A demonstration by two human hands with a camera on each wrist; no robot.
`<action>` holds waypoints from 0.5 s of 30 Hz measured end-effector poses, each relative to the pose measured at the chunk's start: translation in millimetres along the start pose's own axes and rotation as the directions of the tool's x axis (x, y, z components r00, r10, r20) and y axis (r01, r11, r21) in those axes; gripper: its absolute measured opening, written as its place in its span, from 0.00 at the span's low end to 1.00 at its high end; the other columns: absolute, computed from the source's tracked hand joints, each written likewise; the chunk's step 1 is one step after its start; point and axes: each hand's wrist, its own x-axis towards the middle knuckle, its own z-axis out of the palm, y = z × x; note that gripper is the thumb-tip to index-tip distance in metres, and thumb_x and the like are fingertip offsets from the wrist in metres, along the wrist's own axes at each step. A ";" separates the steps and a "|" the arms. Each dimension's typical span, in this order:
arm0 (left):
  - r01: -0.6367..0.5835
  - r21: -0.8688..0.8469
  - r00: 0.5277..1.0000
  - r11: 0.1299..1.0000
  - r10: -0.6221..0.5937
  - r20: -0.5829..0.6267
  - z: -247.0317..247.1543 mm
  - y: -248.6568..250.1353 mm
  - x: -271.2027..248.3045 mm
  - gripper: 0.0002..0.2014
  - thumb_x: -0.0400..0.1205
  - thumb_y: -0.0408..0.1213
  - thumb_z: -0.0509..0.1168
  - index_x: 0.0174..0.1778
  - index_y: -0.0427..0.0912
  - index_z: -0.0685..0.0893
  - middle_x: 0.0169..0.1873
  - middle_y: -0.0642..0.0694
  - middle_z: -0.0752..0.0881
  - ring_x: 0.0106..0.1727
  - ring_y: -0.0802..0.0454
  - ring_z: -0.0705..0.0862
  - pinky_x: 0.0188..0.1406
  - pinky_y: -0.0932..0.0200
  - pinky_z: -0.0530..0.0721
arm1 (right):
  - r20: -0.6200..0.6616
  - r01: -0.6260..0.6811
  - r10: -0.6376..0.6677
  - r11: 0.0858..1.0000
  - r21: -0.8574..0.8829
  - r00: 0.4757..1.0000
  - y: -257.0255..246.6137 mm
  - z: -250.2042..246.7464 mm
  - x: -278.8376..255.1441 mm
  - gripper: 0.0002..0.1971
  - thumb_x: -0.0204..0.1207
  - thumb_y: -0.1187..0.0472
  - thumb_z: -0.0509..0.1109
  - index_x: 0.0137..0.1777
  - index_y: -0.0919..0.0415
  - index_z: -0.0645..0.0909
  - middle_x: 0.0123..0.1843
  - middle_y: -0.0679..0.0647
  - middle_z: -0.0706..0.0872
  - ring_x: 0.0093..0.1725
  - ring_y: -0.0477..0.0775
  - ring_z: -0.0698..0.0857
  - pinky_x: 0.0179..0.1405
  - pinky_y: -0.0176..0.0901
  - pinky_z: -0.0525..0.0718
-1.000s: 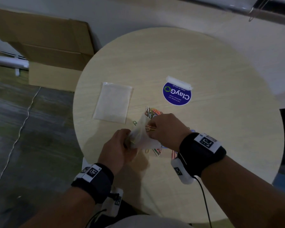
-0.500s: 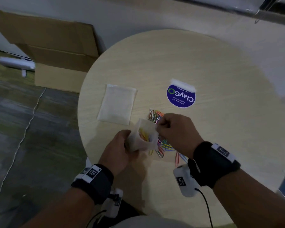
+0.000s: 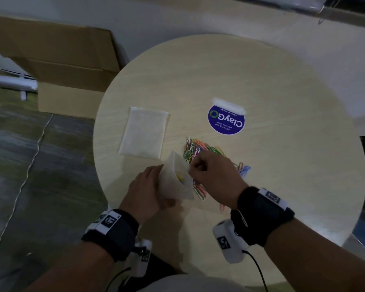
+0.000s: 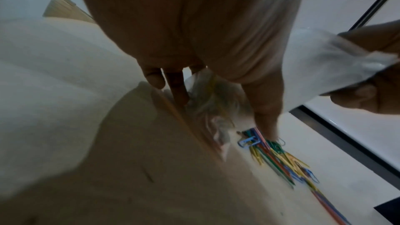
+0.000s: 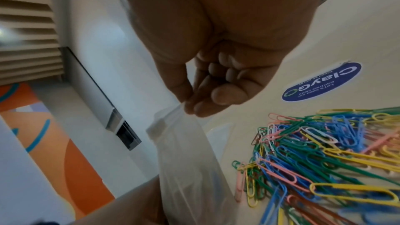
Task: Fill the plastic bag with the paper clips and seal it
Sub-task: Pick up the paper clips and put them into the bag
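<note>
A small clear plastic bag (image 3: 175, 182) stands upright near the table's front edge, with a few coloured clips inside. My left hand (image 3: 148, 188) grips its lower left side. My right hand (image 3: 211, 175) pinches the bag's top rim (image 5: 173, 117) between thumb and forefinger, the other fingers curled in. A pile of coloured paper clips (image 3: 200, 149) lies on the table just behind and to the right of the bag (image 5: 324, 156). In the left wrist view the left fingers (image 4: 175, 88) press the crumpled bag (image 4: 214, 98) against the table, with clips (image 4: 279, 156) beyond.
A second flat plastic bag (image 3: 143, 135) lies to the left of the pile. A round blue ClayGo sticker (image 3: 226, 121) is fixed behind the clips. The round wooden table (image 3: 282, 165) has cardboard boxes (image 3: 57, 66) on the floor beyond its left edge.
My right hand has drawn back from the bag's mouth and now pinches its top rim. The bag stands more upright. More of the clip pile shows behind my hand.
</note>
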 end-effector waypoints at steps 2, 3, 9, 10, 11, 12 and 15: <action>0.010 -0.075 1.000 0.997 -0.011 -0.020 3.0 -2.4 0.4 0.42 0.59 0.52 0.81 0.71 0.61 0.74 0.64 0.51 0.84 0.63 0.44 0.84 0.60 0.42 0.84 | 0.037 0.027 -0.027 1.000 0.014 0.999 3.2 -3.7 -1.5 0.07 0.76 0.56 0.72 0.37 0.55 0.83 0.30 0.47 0.86 0.30 0.42 0.81 0.37 0.42 0.80; 0.020 -0.094 0.999 0.995 -0.023 -0.026 2.8 -3.8 0.9 0.41 0.60 0.49 0.81 0.70 0.62 0.74 0.62 0.51 0.85 0.62 0.45 0.85 0.59 0.43 0.85 | 0.021 0.022 -0.022 1.000 0.015 1.000 8.0 -7.7 -2.5 0.09 0.77 0.53 0.71 0.37 0.55 0.83 0.29 0.46 0.85 0.29 0.40 0.80 0.36 0.40 0.78; 0.048 -0.137 0.999 0.989 -0.050 -0.014 -5.3 -19.1 -4.7 0.43 0.55 0.43 0.82 0.69 0.58 0.77 0.59 0.52 0.88 0.59 0.50 0.86 0.55 0.52 0.84 | -0.182 -0.333 0.287 0.884 -0.329 0.941 99.2 -40.2 -40.0 0.13 0.69 0.50 0.75 0.36 0.52 0.73 0.34 0.49 0.80 0.41 0.56 0.83 0.37 0.44 0.72; 0.057 -0.138 0.998 0.989 -0.059 -0.010 -5.7 -21.2 -6.0 0.43 0.54 0.44 0.81 0.69 0.57 0.77 0.58 0.52 0.88 0.58 0.50 0.86 0.55 0.51 0.85 | -0.123 -0.365 0.346 0.833 -0.415 0.930 113.9 -37.3 -50.2 0.15 0.68 0.47 0.76 0.38 0.51 0.72 0.38 0.49 0.78 0.46 0.59 0.83 0.38 0.44 0.70; 0.065 -0.141 0.998 0.988 -0.067 -0.008 -4.9 -23.4 -6.8 0.43 0.54 0.43 0.82 0.68 0.58 0.77 0.57 0.53 0.88 0.58 0.50 0.86 0.54 0.50 0.86 | -0.076 -0.373 0.383 0.803 -0.465 0.920 126.3 -32.0 -58.4 0.17 0.67 0.46 0.76 0.41 0.51 0.71 0.41 0.50 0.76 0.49 0.61 0.83 0.40 0.43 0.69; 0.071 -0.149 0.997 0.986 -0.072 -0.007 -4.2 -24.6 -7.9 0.43 0.54 0.42 0.83 0.67 0.60 0.77 0.56 0.54 0.88 0.57 0.50 0.86 0.53 0.50 0.86 | -0.054 -0.371 0.394 0.799 -0.473 0.917 134.4 -25.9 -64.2 0.18 0.68 0.45 0.76 0.42 0.52 0.70 0.43 0.50 0.74 0.50 0.61 0.82 0.41 0.43 0.70; 0.080 -0.160 0.996 0.984 -0.085 -0.022 -1.6 -24.6 -9.6 0.41 0.55 0.37 0.86 0.62 0.64 0.76 0.54 0.54 0.88 0.54 0.51 0.87 0.50 0.53 0.85 | -0.115 -0.341 0.322 0.853 -0.396 0.940 139.5 -10.3 -57.3 0.11 0.70 0.53 0.73 0.43 0.56 0.74 0.44 0.54 0.76 0.48 0.64 0.81 0.43 0.48 0.75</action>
